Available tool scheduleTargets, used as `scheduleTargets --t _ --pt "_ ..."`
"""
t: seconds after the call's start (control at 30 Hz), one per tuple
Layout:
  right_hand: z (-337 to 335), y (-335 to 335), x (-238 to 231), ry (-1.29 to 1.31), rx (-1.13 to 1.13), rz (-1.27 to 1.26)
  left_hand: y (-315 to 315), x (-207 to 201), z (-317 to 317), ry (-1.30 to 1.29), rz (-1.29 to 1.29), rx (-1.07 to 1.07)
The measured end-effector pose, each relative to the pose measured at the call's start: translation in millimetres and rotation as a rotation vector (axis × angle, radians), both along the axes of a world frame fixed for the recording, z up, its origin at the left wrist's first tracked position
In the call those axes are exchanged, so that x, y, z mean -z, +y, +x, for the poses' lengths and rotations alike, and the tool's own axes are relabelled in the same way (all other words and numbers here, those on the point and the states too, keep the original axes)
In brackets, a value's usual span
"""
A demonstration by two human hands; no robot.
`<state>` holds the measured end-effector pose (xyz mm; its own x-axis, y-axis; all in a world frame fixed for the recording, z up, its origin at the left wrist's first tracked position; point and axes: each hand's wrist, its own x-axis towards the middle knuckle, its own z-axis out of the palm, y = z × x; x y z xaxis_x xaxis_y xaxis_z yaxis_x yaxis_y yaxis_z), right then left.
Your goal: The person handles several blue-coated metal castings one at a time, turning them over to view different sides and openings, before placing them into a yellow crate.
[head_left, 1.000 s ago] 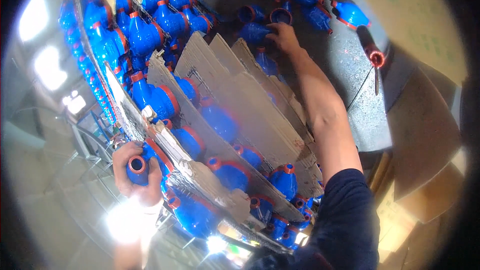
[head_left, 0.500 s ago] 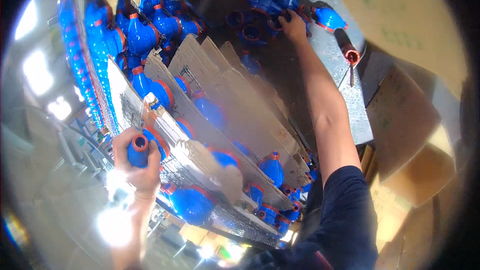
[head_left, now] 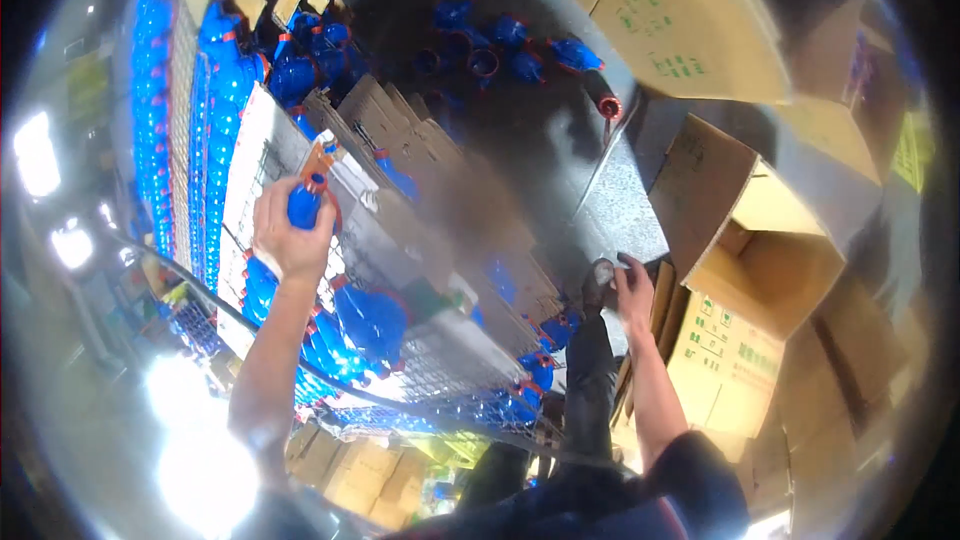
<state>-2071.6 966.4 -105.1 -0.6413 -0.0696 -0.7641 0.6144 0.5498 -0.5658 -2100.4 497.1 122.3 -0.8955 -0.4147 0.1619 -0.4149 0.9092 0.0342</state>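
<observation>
My left hand (head_left: 287,230) is wrapped round the spout of a blue pipe fitting (head_left: 304,206) with orange-red ends. That fitting sits at the edge of the wire-mesh crate (head_left: 235,225), beside a cardboard divider. Away to the right, my right hand (head_left: 634,300) hangs with its fingers apart and nothing visible in them. It is close to my shoe and the tan carton. A larger blue fitting (head_left: 368,322) lies nearer to me in the crate, among sheets of cardboard (head_left: 440,175).
Several blue fittings lie on the dark floor at the far side, around a fitting with a red-rimmed mouth (head_left: 483,63). One dark pipe piece (head_left: 603,100) points towards me. An open carton (head_left: 735,360) stands at right, with more cardboard (head_left: 690,15) behind it.
My right hand has come back from the floor pile towards me, beside the carton. The view has shifted to the right. My left hand stays closed on the fitting.
</observation>
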Motion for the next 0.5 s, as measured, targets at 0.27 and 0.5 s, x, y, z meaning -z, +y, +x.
scheduleTargets --t 0.27,0.5 --pt "107 125 -168 0.091 -0.190 0.021 9 3 2 0.068 -0.035 -0.052" --pt "210 205 -253 0.246 -0.332 0.025 -4 -42 27 -0.029 0.021 -0.144"
